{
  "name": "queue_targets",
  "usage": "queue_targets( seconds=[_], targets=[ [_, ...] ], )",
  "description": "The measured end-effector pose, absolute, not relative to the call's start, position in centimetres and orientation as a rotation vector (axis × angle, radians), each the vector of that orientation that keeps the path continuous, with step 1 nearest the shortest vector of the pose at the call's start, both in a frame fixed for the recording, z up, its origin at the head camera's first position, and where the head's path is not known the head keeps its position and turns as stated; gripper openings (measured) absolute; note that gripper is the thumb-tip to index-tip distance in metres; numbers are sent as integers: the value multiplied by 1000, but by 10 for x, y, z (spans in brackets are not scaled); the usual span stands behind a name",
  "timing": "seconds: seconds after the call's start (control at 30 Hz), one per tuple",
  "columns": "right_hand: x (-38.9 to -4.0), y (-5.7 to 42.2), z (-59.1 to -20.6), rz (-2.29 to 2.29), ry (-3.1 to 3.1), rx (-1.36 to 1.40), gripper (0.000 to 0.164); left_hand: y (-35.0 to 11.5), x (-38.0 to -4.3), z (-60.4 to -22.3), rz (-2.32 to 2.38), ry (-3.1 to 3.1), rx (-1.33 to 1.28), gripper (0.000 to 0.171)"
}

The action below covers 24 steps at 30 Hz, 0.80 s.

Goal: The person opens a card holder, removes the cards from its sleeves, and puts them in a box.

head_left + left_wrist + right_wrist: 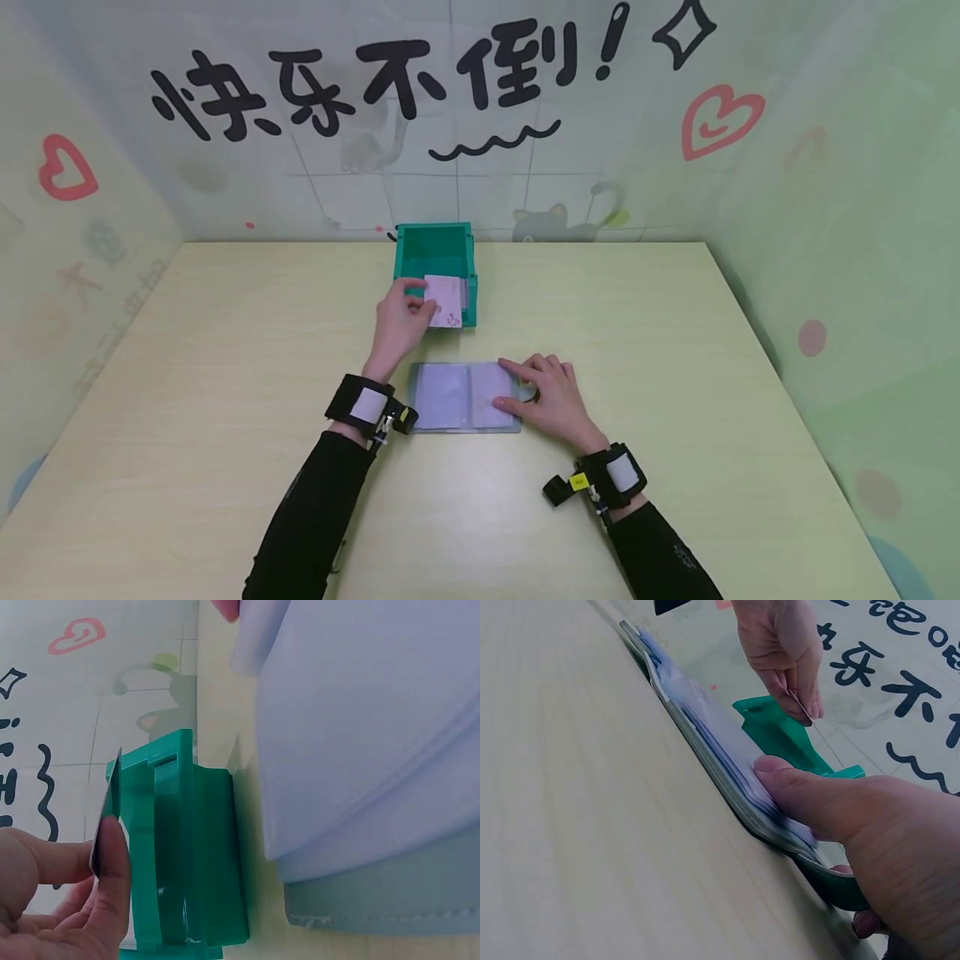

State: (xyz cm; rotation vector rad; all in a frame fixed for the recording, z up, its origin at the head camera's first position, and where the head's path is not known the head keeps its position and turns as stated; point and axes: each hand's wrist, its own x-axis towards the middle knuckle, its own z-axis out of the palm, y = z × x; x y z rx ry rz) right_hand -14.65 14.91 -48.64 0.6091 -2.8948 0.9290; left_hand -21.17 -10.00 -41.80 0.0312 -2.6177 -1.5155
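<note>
My left hand (401, 321) pinches a pale pink card (444, 302) with small printed marks between thumb and fingers. The card is over the front part of a green plastic box (435, 242); in the left wrist view the card (106, 810) appears edge-on. Nearer to me lies an open card holder (442, 396) with clear, pale violet sleeves and a grey-green cover. At its right side, my right hand (553, 396) grips the edge. The right wrist view has the thumb (780, 769) resting on the stacked sleeves (705, 720), with other fingertips partly hidden at the cover.
A light wooden table (225, 400) carries the box and holder. The box stands near the back edge, before a printed backdrop (337, 192) with dark lettering. Side panels (840, 250) flank the table. Both wrists wear black camera straps (611, 477).
</note>
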Motion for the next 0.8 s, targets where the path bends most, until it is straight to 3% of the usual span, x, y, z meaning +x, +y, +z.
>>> queue_targets(
  seconds=[0.2, 0.8],
  targets=[
    [-146, 150, -486, 935, -2893, 606, 62, -91, -227, -417, -1408, -2579, -5, 23],
    [-149, 152, -491, 919, -2887, 628, 63, -77, -248, -426, -1131, -2896, -41, 30]
  ],
)
